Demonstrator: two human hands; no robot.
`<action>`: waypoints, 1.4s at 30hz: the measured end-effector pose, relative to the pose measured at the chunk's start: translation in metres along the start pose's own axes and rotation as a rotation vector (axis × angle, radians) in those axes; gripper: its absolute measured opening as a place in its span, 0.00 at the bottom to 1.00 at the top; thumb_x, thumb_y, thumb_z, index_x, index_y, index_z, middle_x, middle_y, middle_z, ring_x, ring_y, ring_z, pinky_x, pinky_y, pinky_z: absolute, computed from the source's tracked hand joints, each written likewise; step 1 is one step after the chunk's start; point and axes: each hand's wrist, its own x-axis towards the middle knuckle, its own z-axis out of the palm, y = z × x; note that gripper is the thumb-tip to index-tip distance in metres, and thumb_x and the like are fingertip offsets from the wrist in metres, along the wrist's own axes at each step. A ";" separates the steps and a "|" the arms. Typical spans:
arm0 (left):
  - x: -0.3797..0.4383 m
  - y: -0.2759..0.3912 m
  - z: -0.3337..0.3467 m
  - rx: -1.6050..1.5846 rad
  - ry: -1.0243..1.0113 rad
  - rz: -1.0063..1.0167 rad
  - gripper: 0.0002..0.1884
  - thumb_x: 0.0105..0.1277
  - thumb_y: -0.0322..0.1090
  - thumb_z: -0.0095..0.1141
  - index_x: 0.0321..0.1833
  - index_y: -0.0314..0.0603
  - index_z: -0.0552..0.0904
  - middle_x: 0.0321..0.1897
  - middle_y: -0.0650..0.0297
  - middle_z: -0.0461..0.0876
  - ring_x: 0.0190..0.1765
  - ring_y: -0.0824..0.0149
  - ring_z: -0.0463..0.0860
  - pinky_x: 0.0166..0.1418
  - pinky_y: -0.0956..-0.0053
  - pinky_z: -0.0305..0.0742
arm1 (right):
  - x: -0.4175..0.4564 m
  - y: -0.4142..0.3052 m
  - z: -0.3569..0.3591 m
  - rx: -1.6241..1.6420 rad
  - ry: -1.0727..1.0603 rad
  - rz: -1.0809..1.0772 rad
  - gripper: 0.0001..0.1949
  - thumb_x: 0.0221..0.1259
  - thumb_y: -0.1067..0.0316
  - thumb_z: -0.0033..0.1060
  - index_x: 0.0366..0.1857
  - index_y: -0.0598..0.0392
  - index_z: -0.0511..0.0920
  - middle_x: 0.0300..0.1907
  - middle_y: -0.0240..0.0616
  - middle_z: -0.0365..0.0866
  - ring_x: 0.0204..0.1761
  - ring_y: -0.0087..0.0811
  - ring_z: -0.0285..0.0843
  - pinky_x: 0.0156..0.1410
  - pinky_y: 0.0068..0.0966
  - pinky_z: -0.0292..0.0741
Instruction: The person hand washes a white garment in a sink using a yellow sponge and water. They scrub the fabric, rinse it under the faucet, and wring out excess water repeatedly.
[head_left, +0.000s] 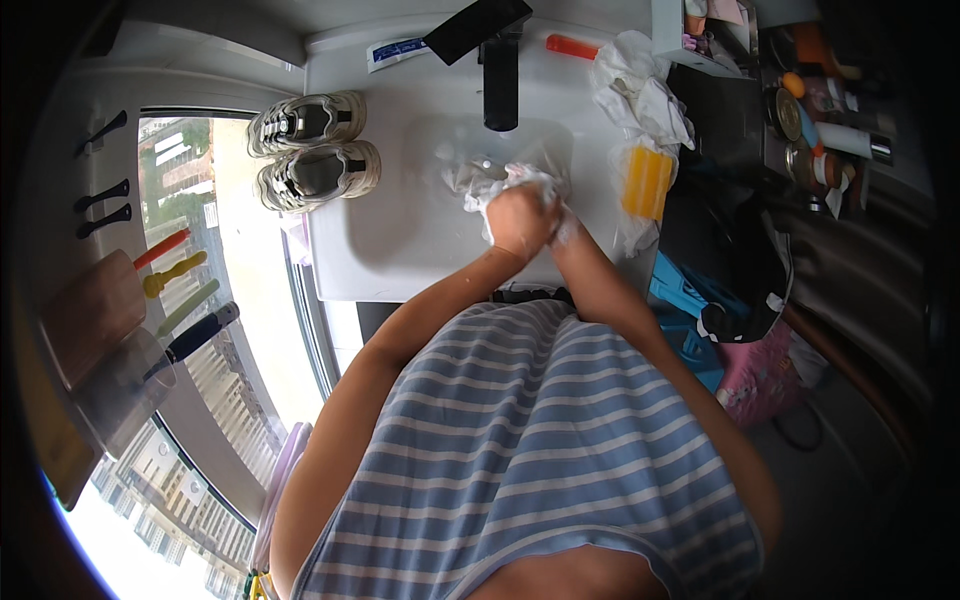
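Observation:
A wet, soapy white cloth (541, 178) is bunched between my hands over the basin of a white sink (397, 274). My left hand (520, 219) is closed on it, knuckles up. Pressed against its right side, my right hand (564, 222) also grips the cloth; its fingers are mostly hidden and blurred. More thin wet fabric (469, 178) and suds lie in the basin just beyond. A black faucet (501, 86) reaches over the basin beyond my hands.
A pair of sneakers (319, 176) stands on the sink's left ledge. To the right lie crumpled white cloth (637, 90) and a yellow bar (646, 182) in clear wrapping. A blue-and-white tube (395, 52) and an orange-red object (571, 46) sit at the back. A window (240, 225) is at left.

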 end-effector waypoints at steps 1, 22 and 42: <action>0.000 -0.003 0.001 0.001 -0.016 0.041 0.15 0.54 0.47 0.58 0.25 0.42 0.80 0.22 0.50 0.80 0.30 0.47 0.80 0.36 0.57 0.73 | -0.001 -0.003 -0.003 0.090 -0.074 -0.042 0.19 0.68 0.55 0.37 0.55 0.54 0.69 0.54 0.38 0.72 0.57 0.31 0.69 0.64 0.32 0.66; 0.051 -0.082 -0.056 -1.443 -0.504 -0.629 0.42 0.65 0.69 0.33 0.56 0.28 0.72 0.48 0.54 0.79 0.48 0.59 0.80 0.54 0.63 0.74 | 0.001 -0.077 -0.030 0.671 0.239 0.534 0.23 0.60 0.44 0.56 0.46 0.54 0.72 0.44 0.38 0.76 0.46 0.30 0.76 0.51 0.33 0.75; 0.028 -0.093 -0.060 -1.499 -0.504 -0.319 0.22 0.62 0.32 0.48 0.59 0.31 0.71 0.53 0.56 0.76 0.56 0.65 0.75 0.60 0.73 0.68 | 0.010 -0.110 -0.038 0.539 0.239 0.200 0.08 0.60 0.72 0.58 0.38 0.50 0.68 0.37 0.29 0.73 0.42 0.23 0.75 0.48 0.22 0.73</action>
